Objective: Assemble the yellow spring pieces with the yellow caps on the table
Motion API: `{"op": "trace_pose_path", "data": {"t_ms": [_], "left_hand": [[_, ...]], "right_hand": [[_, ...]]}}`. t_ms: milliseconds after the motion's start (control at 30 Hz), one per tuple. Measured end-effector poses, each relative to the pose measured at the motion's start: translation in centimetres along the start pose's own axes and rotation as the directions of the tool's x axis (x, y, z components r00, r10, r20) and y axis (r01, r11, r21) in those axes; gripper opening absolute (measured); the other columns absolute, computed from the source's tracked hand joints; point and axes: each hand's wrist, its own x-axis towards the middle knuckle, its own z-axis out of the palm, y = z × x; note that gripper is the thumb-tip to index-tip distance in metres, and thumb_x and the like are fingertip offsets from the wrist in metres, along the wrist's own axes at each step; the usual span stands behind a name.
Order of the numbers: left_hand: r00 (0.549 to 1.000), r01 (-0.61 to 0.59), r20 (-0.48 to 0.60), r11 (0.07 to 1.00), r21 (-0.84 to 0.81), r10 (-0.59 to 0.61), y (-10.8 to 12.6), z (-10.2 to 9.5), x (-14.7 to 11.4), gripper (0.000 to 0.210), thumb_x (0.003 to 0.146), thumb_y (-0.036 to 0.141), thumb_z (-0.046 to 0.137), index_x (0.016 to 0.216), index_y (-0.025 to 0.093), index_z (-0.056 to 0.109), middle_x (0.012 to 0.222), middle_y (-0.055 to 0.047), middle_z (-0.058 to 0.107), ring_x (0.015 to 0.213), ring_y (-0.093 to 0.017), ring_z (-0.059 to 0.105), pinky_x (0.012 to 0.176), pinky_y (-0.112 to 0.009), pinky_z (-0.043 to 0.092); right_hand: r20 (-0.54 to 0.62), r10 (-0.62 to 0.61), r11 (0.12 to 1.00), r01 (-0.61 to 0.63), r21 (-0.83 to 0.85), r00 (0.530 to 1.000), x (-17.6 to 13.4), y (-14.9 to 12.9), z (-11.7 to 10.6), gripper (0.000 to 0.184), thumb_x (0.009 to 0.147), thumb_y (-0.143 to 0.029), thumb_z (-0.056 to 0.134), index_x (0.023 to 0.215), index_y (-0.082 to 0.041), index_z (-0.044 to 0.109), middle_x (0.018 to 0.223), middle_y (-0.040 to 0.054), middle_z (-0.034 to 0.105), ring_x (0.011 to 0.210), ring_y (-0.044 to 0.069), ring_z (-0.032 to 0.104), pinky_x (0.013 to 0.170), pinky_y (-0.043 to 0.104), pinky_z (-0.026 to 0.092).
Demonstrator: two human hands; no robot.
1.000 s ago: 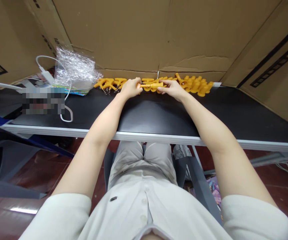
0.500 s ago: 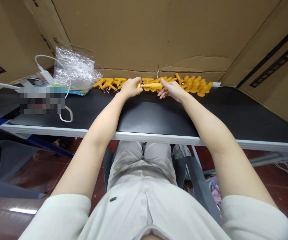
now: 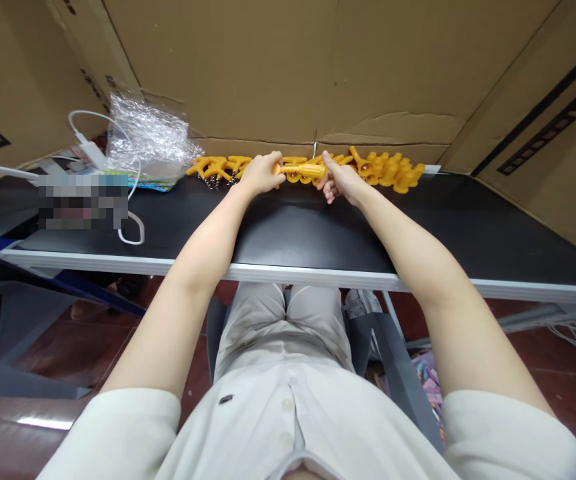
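Note:
A yellow plastic corkscrew [image 3: 308, 170], with a ribbed sleeve toward the right, lies level between my hands above the back of the table. My left hand [image 3: 264, 172] is closed around its left end, so the handle is mostly hidden. At the ribbed right end is my right hand [image 3: 342, 181], its thumb above and its curled fingers below the sleeve. Behind and to the left lie yellow corkscrew handles [image 3: 215, 167] with metal spirals. Several yellow sleeves [image 3: 393, 168] stand close together right of my right hand.
Clear plastic wrap [image 3: 148, 137] sits at the back left beside a white cable [image 3: 141, 230] and a blurred-out patch. Cardboard walls [image 3: 368, 73] enclose the black table [image 3: 493, 233] at the back and sides. A pale metal edge [image 3: 298, 273] runs along its front.
My right thumb has lifted a little and the fingers have curled further at the ribbed end. The left hand keeps its hold, almost still.

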Motion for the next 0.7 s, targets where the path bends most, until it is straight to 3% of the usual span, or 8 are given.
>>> {"op": "trace_pose_path", "data": {"t_ms": [67, 133, 200, 267, 467, 700], "left_hand": [[1.000, 0.007, 0.003, 1.000, -0.012, -0.007, -0.1, 0.0, 0.1, 0.043, 0.087, 0.018, 0.069, 0.129, 0.024, 0.073, 0.122, -0.010, 0.078, 0.128, -0.038, 0.071, 0.118, -0.048, 0.052], [1.000, 0.016, 0.006, 1.000, -0.017, -0.016, -0.3, 0.1, 0.2, 0.042, 0.087, 0.018, 0.069, 0.129, 0.024, 0.073, 0.123, -0.010, 0.078, 0.130, -0.038, 0.071, 0.119, -0.048, 0.051], [1.000, 0.020, 0.005, 1.000, -0.007, -0.020, -0.5, 0.2, 0.3, 0.042, 0.087, 0.018, 0.070, 0.128, 0.025, 0.073, 0.122, -0.009, 0.078, 0.129, -0.038, 0.071, 0.119, -0.048, 0.052], [1.000, 0.015, 0.000, 1.000, 0.000, -0.015, -0.6, 0.3, 0.3, 0.043, 0.086, 0.019, 0.069, 0.128, 0.026, 0.073, 0.120, -0.008, 0.078, 0.128, -0.038, 0.072, 0.118, -0.049, 0.053], [1.000, -0.011, -0.014, 0.998, 0.060, 0.012, 0.4, 0.3, -0.2, 0.044, 0.088, 0.020, 0.068, 0.132, 0.025, 0.073, 0.117, -0.010, 0.080, 0.124, -0.038, 0.074, 0.113, -0.048, 0.056], [1.000, 0.009, 0.015, 0.997, 0.078, -0.010, 0.9, 0.0, -0.5, 0.045, 0.091, 0.023, 0.067, 0.135, 0.025, 0.072, 0.123, -0.011, 0.079, 0.127, -0.038, 0.072, 0.114, -0.049, 0.054]], "right_hand": [[0.043, 0.059, 0.998, -0.059, -0.011, 0.997, -0.2, -0.3, -0.2, 0.089, 0.093, -0.102, 0.051, 0.103, -0.017, 0.073, 0.072, 0.0107, 0.073, 0.064, 0.025, 0.075, 0.069, 0.038, 0.066], [0.073, 0.050, 0.999, -0.051, 0.016, 0.996, -0.4, -0.6, -0.4, 0.074, 0.099, -0.090, 0.062, 0.113, -0.017, 0.070, 0.089, 0.0130, 0.080, 0.072, 0.024, 0.079, 0.074, 0.037, 0.066], [0.065, -0.010, 0.998, 0.006, 0.060, 0.998, -0.5, -0.6, -0.6, 0.063, 0.095, -0.076, 0.083, 0.119, -0.020, 0.067, 0.100, 0.0105, 0.082, 0.076, 0.022, 0.079, 0.076, 0.036, 0.066], [0.040, -0.058, 0.995, 0.054, 0.088, 0.998, -0.4, -0.4, -0.6, 0.062, 0.087, -0.072, 0.092, 0.114, -0.022, 0.066, 0.097, 0.0071, 0.081, 0.074, 0.021, 0.078, 0.074, 0.036, 0.066], [-0.029, 0.051, 0.997, -0.050, 0.054, 0.998, 0.0, -0.3, 0.1, 0.084, 0.096, -0.099, 0.054, 0.099, -0.017, 0.070, 0.068, 0.0097, 0.071, 0.059, 0.022, 0.071, 0.065, 0.036, 0.064], [-0.031, 0.202, 0.977, -0.200, 0.069, 0.979, -1.3, -2.0, 0.3, 0.093, 0.099, -0.101, 0.030, 0.101, -0.018, 0.071, 0.063, 0.0094, 0.069, 0.045, 0.017, 0.058, 0.044, 0.027, 0.045]]}}
